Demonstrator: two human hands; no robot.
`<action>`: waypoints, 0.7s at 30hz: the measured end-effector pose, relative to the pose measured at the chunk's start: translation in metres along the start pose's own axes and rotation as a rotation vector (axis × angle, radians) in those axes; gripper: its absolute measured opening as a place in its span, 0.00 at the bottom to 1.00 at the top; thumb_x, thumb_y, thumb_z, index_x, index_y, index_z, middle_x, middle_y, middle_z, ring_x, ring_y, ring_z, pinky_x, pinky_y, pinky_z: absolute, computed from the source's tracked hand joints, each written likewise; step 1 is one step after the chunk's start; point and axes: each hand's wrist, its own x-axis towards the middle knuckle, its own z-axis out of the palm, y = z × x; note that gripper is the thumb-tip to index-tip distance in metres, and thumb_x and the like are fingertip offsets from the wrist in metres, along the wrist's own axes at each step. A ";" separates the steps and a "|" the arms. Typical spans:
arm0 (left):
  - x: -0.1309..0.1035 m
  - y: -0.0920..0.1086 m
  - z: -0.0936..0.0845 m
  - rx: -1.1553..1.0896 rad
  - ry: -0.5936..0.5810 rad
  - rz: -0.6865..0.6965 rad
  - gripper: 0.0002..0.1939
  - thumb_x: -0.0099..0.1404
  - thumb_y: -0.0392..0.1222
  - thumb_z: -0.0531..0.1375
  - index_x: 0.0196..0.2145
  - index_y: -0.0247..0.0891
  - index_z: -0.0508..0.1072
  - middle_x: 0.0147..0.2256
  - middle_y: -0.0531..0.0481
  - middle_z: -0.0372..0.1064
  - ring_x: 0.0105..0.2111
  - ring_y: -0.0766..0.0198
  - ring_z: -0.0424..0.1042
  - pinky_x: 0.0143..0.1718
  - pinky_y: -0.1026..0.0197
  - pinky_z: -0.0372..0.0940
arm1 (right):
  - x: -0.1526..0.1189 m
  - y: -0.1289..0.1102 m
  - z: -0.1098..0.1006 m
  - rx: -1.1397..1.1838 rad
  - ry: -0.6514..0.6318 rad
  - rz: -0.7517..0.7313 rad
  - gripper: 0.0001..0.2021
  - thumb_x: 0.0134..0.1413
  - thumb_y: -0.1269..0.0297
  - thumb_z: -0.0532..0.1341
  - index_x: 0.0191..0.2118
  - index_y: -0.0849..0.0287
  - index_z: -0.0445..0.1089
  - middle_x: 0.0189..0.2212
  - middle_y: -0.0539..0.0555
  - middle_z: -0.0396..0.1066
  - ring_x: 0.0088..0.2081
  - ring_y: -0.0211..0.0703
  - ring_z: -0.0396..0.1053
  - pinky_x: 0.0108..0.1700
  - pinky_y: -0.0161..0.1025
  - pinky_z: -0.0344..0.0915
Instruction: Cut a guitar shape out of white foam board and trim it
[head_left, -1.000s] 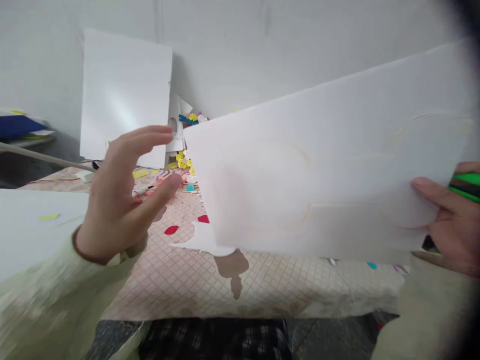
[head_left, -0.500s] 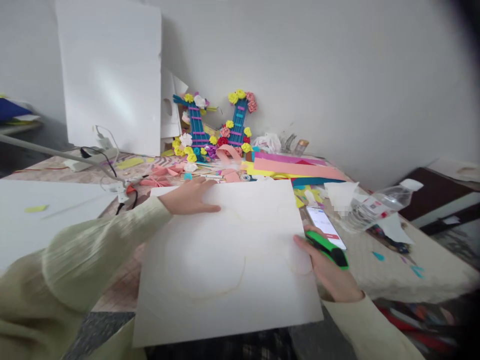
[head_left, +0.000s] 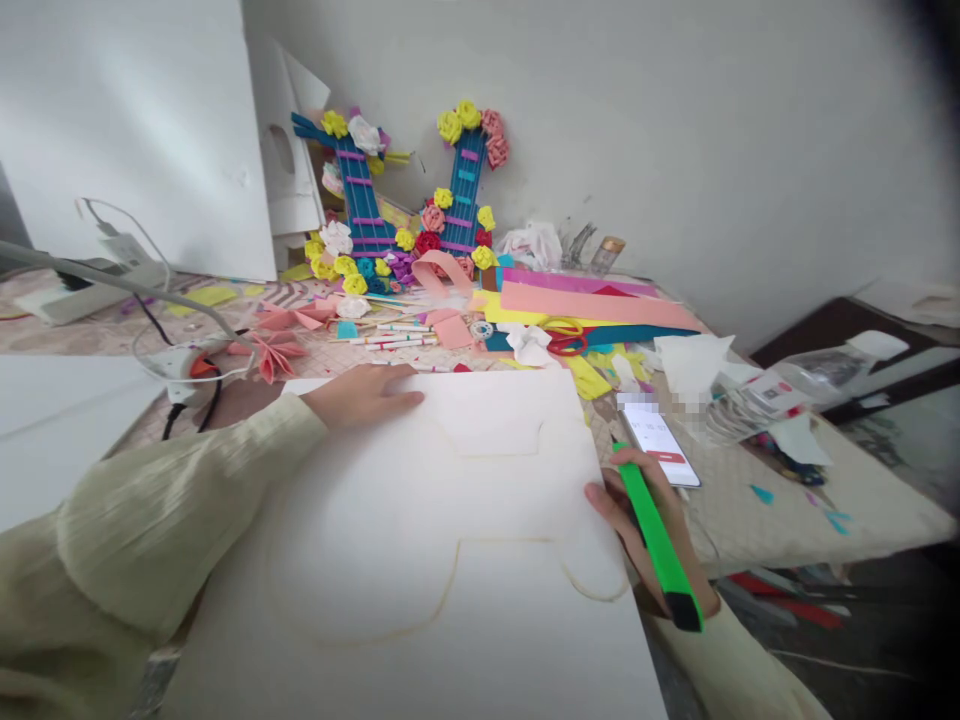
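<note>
A large white board (head_left: 375, 490) lies before me, its near end running out of the picture. Faint yellowish lines on it trace a rounded outline with a straight-edged part. Flat on the board's far left corner rests my left hand (head_left: 364, 393), fingers stretched out. My right hand (head_left: 660, 515) is at the right edge, wrapped round a green utility knife (head_left: 649, 520) with a black end. The knife's tip points away from me, just beyond the board's edge. The right thumb or finger touches the board's edge.
Behind stand two blue paper guitar shapes (head_left: 367, 205) with paper flowers. Coloured paper strips (head_left: 592, 305), scissors (head_left: 566, 338) and markers lie beyond the board. To the right are a phone (head_left: 658, 440) and a plastic bottle (head_left: 802, 385); left, a power strip (head_left: 184, 370) with cables.
The view has come closer and lower over the board, so more of its drawn outline shows. The green knife has turned in my right hand and points more away from me.
</note>
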 end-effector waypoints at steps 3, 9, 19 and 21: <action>0.001 -0.003 -0.001 0.014 0.020 -0.003 0.31 0.60 0.60 0.43 0.50 0.36 0.63 0.48 0.41 0.65 0.47 0.51 0.64 0.47 0.55 0.56 | -0.001 0.001 0.007 0.046 -0.026 -0.039 0.14 0.47 0.65 0.61 0.38 0.55 0.56 0.20 0.43 0.55 0.20 0.33 0.57 0.22 0.31 0.60; 0.000 -0.001 -0.004 0.075 0.042 -0.070 0.33 0.60 0.62 0.42 0.47 0.31 0.64 0.46 0.36 0.66 0.46 0.47 0.64 0.46 0.51 0.56 | -0.003 0.008 0.011 0.055 0.043 -0.103 0.14 0.47 0.67 0.61 0.38 0.55 0.56 0.20 0.43 0.54 0.19 0.31 0.55 0.21 0.30 0.59; -0.028 0.030 -0.027 0.161 0.219 -0.017 0.27 0.60 0.61 0.45 0.43 0.33 0.63 0.42 0.38 0.67 0.42 0.47 0.66 0.43 0.51 0.56 | 0.000 0.002 0.005 0.452 -0.037 0.186 0.21 0.44 0.61 0.62 0.45 0.50 0.56 0.29 0.49 0.69 0.24 0.41 0.68 0.23 0.37 0.67; -0.033 0.034 -0.029 0.173 0.250 0.000 0.26 0.59 0.61 0.46 0.41 0.35 0.64 0.40 0.40 0.67 0.41 0.48 0.66 0.42 0.52 0.57 | -0.002 0.000 0.002 0.478 -0.096 0.246 0.19 0.47 0.59 0.58 0.47 0.53 0.59 0.28 0.51 0.72 0.24 0.44 0.71 0.24 0.40 0.68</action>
